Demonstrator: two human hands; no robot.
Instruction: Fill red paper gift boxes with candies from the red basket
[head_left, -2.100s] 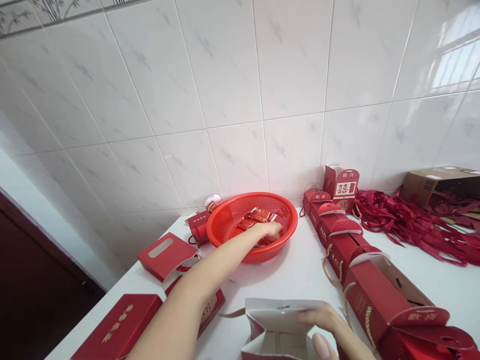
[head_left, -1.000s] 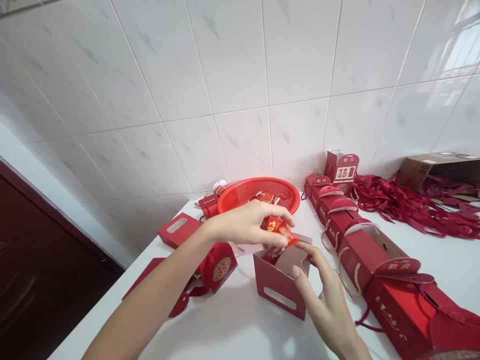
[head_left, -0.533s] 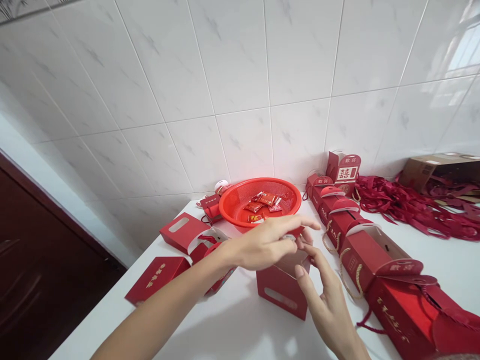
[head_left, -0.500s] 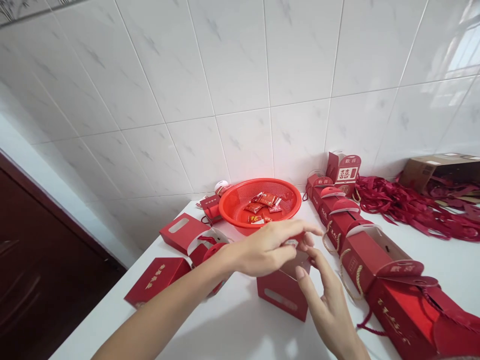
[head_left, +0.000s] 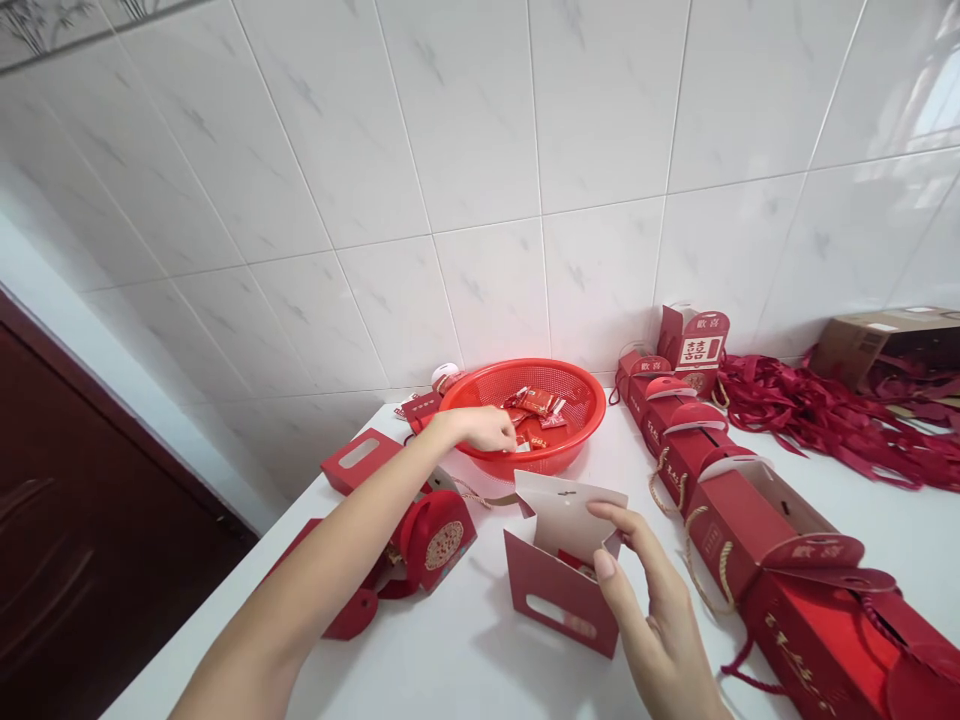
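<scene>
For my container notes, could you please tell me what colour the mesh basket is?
The mesh basket is bright red, in the head view.

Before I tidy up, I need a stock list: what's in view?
Basket: one, red, near the wall
Wrapped packets: several, red, in the basket
Open box: one, red outside, front centre
Row boxes: several, red, right
White-panelled box: one, red, beside the row's far end
Ribbons: one heap, dark red, back right
Cardboard box: one, brown, far right
Left-side boxes: several, red, left
Table: one, white, underneath
Tiled wall: one, pale, behind
Door-like panel: one, dark reddish, far left
Left hand: one, bare, over the basket's left side
Right hand: one, bare, fingers at the open box
</scene>
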